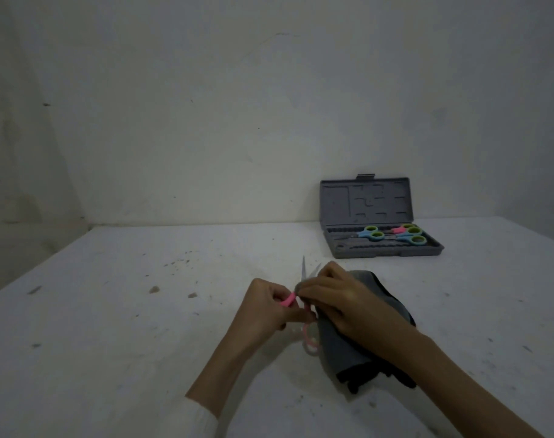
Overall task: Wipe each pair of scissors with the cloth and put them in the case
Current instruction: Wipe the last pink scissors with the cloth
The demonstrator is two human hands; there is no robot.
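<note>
The left hand (266, 303) pinches the pink-handled steel scissors (304, 308), blades parted and pointing away, above the scuffed white table (111, 327). The right hand (335, 300) grips the dark grey cloth (342, 352) against them, so wiping looks to be under way. Next they would go into the open grey plastic case (383, 248), far right, beside the blue-and-green scissors (372, 233).

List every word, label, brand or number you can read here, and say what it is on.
None can be read. The case lid shows only moulded recesses, no lettering. The scissors in the hands, the scissors in the case and the cloth show no legible marking in this dim picture.
</note>
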